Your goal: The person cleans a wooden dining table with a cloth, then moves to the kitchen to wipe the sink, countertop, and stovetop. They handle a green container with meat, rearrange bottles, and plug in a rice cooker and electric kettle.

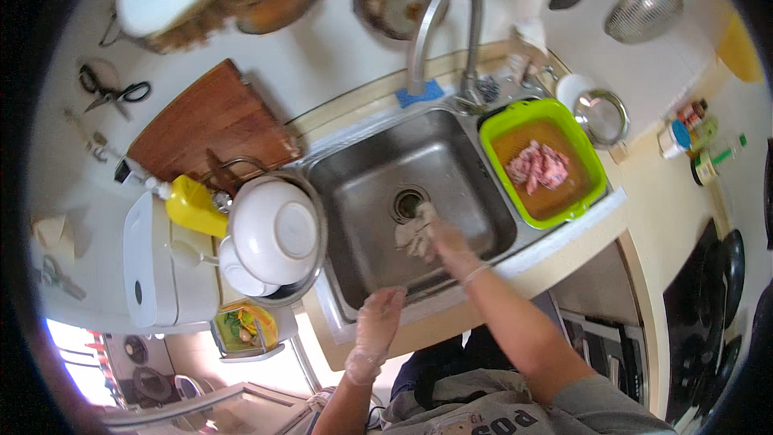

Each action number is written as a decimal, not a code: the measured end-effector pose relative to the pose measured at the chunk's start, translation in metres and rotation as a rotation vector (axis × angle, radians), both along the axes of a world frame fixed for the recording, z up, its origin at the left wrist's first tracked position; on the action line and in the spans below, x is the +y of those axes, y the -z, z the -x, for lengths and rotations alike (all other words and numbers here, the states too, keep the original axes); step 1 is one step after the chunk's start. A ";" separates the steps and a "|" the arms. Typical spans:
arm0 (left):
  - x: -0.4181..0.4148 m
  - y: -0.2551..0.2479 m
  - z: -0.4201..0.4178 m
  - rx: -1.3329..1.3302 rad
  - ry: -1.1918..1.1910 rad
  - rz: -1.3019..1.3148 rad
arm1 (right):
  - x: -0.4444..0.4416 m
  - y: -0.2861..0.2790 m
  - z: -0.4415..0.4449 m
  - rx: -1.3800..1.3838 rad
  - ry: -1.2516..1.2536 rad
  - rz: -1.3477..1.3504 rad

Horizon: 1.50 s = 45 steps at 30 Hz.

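My right hand grips a crumpled pale cloth over the drain of the stainless steel sink. My left hand, in a clear plastic glove, hangs over the sink's near edge; its fingers are close together and nothing shows in them. Some pink raw meat lies in brownish water in a green plastic basin, to the right of the sink bowl. The curved faucet stands behind the sink, with a blue sponge near its base.
White bowls sit upside down in a metal basin on the left. Behind them are a yellow bottle and a wooden cutting board. A small bin with scraps hangs at the counter's edge. A metal lid stands right of the green basin.
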State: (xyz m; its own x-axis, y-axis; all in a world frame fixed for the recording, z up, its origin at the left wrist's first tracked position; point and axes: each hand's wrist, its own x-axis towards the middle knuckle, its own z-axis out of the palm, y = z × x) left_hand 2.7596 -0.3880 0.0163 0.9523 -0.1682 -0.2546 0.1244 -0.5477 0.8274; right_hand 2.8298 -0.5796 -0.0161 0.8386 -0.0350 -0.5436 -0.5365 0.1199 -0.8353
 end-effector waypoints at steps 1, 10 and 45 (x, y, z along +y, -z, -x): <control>-0.008 0.002 -0.006 0.007 0.021 -0.008 | -0.017 0.033 -0.010 -0.041 0.065 -0.137; -0.057 0.033 -0.088 -0.098 -0.051 0.389 | -0.042 -0.041 -0.038 -0.236 0.102 -0.144; -0.062 -0.061 -0.149 0.210 -0.006 0.493 | -0.032 -0.085 -0.015 -0.853 0.078 1.007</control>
